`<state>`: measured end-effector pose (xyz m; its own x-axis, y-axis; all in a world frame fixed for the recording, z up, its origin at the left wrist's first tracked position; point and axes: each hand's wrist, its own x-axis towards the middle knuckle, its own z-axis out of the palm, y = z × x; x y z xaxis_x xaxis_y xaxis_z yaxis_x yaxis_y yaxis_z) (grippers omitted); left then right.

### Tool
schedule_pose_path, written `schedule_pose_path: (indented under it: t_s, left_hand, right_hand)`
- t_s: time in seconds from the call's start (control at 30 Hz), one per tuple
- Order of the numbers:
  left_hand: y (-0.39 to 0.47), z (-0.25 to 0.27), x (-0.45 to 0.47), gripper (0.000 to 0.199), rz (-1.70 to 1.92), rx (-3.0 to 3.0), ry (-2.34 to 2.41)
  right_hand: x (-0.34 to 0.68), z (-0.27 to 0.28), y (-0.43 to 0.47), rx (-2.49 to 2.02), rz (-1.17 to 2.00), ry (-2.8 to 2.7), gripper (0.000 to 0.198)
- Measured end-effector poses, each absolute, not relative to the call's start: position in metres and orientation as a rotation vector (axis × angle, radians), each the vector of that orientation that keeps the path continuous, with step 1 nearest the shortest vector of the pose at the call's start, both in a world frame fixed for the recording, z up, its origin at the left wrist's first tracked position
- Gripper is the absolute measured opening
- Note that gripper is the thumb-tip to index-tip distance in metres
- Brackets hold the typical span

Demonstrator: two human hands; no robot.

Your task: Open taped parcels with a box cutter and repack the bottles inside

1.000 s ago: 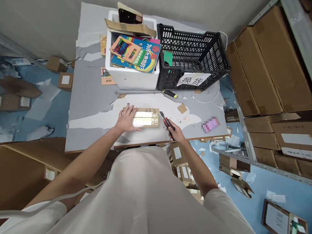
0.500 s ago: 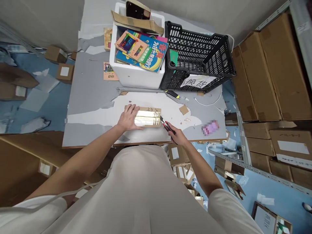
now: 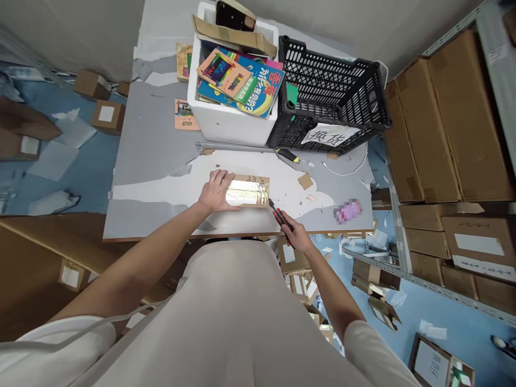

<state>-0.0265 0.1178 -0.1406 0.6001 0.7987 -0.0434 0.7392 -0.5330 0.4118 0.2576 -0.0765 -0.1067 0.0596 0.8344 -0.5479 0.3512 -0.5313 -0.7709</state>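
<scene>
A small cardboard box (image 3: 263, 188) with shiny clear tape along its top lies on the worktable near its front edge. My left hand (image 3: 217, 192) spans the box's left end, fingers over the far side and thumb along the near side. In my right hand (image 3: 295, 232) is a red and black utility knife (image 3: 279, 216), its fingers wrapped round the handle. The knife's tip points up and left, close to the box's lower right corner. Whether the tip touches the cardboard I cannot tell.
Behind the box stand a white foam bin (image 3: 237, 126) with books and a black plastic crate (image 3: 334, 115). A yellow and black cutter (image 3: 287, 156), a cardboard scrap (image 3: 305, 181) and a blurred pink item (image 3: 347, 211) lie on the table (image 3: 145, 220). Shelved cartons (image 3: 439, 123) rise at the right.
The knife in my right hand has shifted slightly right and down, from the box's right end to its lower right corner. My left hand keeps its place on the box.
</scene>
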Motion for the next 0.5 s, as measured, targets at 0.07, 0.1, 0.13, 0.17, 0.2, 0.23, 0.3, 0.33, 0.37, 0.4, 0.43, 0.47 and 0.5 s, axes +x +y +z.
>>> schedule_pose_path:
  t_s: [0.07,0.1,0.13,0.17,0.2,0.23,0.3,0.33,0.37,0.4,0.43,0.47,0.5]
  left_hand:
    - [0.115,-0.138,-0.023,0.114,0.215,2.425,1.264]
    - [0.113,-0.137,-0.021,0.114,0.228,2.400,1.307]
    - [0.110,-0.136,-0.017,0.115,0.250,2.360,1.376]
    - [0.106,-0.136,-0.013,0.117,0.277,2.303,1.467]
    - [0.101,-0.136,-0.009,0.119,0.305,2.234,1.565]
    - [0.096,-0.137,-0.006,0.121,0.330,2.163,1.653]
    - [0.085,-0.141,-0.004,0.124,0.373,2.069,1.745]
    - [0.080,-0.144,-0.006,0.121,0.396,2.057,1.746]
    - [0.074,-0.147,-0.009,0.114,0.420,2.061,1.722]
    - [0.068,-0.150,-0.014,0.103,0.446,2.069,1.684]
    - [0.063,-0.154,-0.020,0.090,0.472,2.073,1.638]
    - [0.058,-0.156,-0.026,0.078,0.499,2.066,1.586]
    - [0.053,-0.158,-0.032,0.068,0.524,2.048,1.533]
  right_hand:
    - [0.255,-0.111,-0.089,-1.908,1.417,-1.016,0.064]
    - [0.252,-0.114,-0.091,-1.885,1.386,-0.921,0.065]
    - [0.246,-0.119,-0.090,-1.845,1.359,-0.828,0.064]
    - [0.237,-0.124,-0.084,-1.793,1.342,-0.753,0.061]
    - [0.226,-0.130,-0.074,-1.738,1.333,-0.700,0.056]
    - [0.213,-0.137,-0.061,-1.680,1.327,-0.668,0.050]
    - [0.186,-0.148,-0.028,-1.609,1.345,-0.644,0.043]
    - [0.175,-0.153,-0.012,-1.583,1.358,-0.656,0.040]
    - [0.166,-0.156,0.004,-1.584,1.352,-0.671,0.038]
    - [0.160,-0.159,0.017,-1.603,1.339,-0.692,0.036]
    - [0.158,-0.160,0.027,-1.636,1.316,-0.718,0.035]
    - [0.157,-0.161,0.035,-1.677,1.285,-0.746,0.035]
    - [0.159,-0.161,0.040,-1.714,1.251,-0.771,0.034]
